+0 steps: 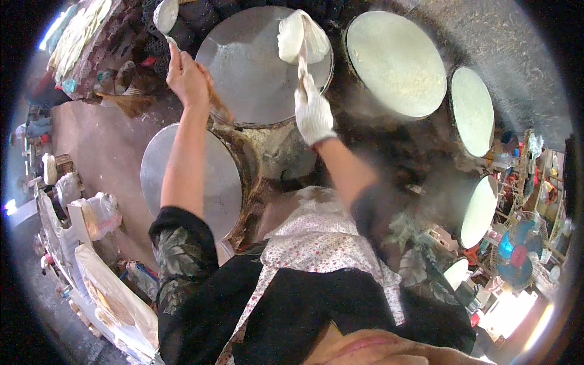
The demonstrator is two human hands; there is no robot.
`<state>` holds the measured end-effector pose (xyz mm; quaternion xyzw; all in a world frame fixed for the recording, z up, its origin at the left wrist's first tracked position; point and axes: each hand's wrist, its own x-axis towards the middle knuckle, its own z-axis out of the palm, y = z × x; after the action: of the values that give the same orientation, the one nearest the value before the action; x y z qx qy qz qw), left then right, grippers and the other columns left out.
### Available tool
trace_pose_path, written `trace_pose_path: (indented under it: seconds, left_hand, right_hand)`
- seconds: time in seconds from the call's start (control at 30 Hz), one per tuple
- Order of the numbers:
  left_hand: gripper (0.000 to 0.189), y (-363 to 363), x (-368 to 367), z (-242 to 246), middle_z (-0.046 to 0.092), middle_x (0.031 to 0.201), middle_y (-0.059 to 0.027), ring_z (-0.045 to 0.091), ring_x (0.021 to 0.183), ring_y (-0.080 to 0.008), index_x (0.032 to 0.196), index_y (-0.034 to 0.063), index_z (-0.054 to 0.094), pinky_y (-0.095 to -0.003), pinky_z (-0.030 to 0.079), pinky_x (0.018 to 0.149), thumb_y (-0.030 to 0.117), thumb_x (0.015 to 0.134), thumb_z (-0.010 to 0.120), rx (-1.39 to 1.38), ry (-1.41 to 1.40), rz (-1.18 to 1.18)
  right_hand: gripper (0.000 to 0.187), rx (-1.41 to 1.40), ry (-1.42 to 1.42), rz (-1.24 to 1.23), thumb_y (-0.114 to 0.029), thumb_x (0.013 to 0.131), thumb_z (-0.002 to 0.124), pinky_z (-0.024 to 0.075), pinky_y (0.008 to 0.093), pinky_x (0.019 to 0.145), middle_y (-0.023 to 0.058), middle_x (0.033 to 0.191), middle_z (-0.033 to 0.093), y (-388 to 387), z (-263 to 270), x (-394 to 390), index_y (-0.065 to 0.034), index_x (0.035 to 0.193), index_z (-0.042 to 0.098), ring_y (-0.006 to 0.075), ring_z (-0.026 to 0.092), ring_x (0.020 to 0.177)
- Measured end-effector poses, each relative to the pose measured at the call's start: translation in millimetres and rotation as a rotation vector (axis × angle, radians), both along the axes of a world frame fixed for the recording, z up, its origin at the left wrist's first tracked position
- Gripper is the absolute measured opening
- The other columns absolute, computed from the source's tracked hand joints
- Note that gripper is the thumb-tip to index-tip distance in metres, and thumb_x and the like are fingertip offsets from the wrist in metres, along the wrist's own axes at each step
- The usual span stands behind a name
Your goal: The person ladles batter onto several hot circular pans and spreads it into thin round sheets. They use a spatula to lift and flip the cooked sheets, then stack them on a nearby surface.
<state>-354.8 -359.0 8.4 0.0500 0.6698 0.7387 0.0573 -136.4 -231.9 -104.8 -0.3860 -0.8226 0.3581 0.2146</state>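
Note:
My bare left hand [189, 82] grips a ladle [165, 17] coated with a white, batter-like stuff, its bowl up past the griddle's left rim. A wooden handle [221, 107] slants down from beneath that hand. My right hand [314, 114], in a white knit glove, holds a short-handled tool whose head is hidden by a folded white sheet or thick batter [303, 39]; which it is I cannot tell. That white mass hangs over the right part of a large round metal griddle [246, 64]. The griddle's surface shows bare grey metal with a wet sheen.
Another round metal plate [191, 182] lies under my left forearm. To the right, round griddles hold pale layers, a large one [397, 64] and smaller ones [472, 112] [479, 212]. Steam drifts there. An electric fan [518, 254] stands far right; wooden-handled brushes [127, 102] lie left.

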Motion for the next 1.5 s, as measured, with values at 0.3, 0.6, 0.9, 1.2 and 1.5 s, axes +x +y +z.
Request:
trace_pose_path:
  seconds: [0.3,0.6,0.9,1.2,1.5]
  left_hand:
    - [0.049,-115.1,150.1,-24.2,0.049,0.064,0.0022,0.042,0.043,-0.0056,0.163,0.0124,0.043,-0.0227,0.035,0.039,0.01,0.115,0.043,-0.169,-0.128,-0.226]
    - [0.052,-147.2,193.3,5.3,0.048,0.065,0.0027,0.04,0.044,-0.0039,0.164,0.0086,0.039,-0.0216,0.036,0.04,0.004,0.112,0.042,-0.113,-0.158,-0.249]
    - [0.055,-157.0,208.4,13.6,0.045,0.063,0.0047,0.037,0.044,-0.0033,0.165,0.0071,0.038,-0.0223,0.034,0.04,0.001,0.111,0.043,-0.131,-0.125,-0.256]
    - [0.06,-168.8,222.7,14.9,0.045,0.065,0.0055,0.041,0.053,-0.0035,0.165,0.0037,0.036,-0.0207,0.038,0.05,-0.002,0.106,0.044,-0.184,-0.11,-0.223]
    - [0.055,-159.5,252.5,6.7,0.049,0.065,0.0055,0.041,0.051,-0.0029,0.165,0.0037,0.036,-0.0204,0.038,0.046,0.003,0.111,0.047,-0.093,-0.15,-0.133]
  right_hand:
    - [0.049,0.122,-0.142,0.041,-0.035,0.104,0.058,0.0565,0.0542,0.07,0.0211,0.086,0.074,1.7,0.1,15.1,-0.0201,0.151,0.055,0.0432,0.072,0.074]
    - [0.053,0.214,-0.245,0.093,-0.031,0.104,0.058,0.0599,0.0449,0.083,0.0156,0.131,0.072,33.0,6.2,18.5,-0.0193,0.155,0.051,0.0377,0.075,0.094]
    - [0.048,0.113,0.079,0.157,-0.033,0.105,0.057,0.0568,0.0477,0.081,0.018,0.117,0.074,80.0,-20.2,15.4,-0.0176,0.151,0.055,0.0387,0.073,0.096]
    - [0.046,0.268,-0.139,0.187,-0.034,0.104,0.055,0.0557,0.0544,0.072,0.0217,0.097,0.075,88.7,7.5,4.2,-0.0181,0.147,0.059,0.0431,0.072,0.081]
    - [0.045,0.324,-0.1,0.281,-0.036,0.103,0.055,0.0542,0.0566,0.067,0.0216,0.078,0.072,93.5,16.9,-8.9,-0.0204,0.145,0.06,0.0435,0.071,0.07]
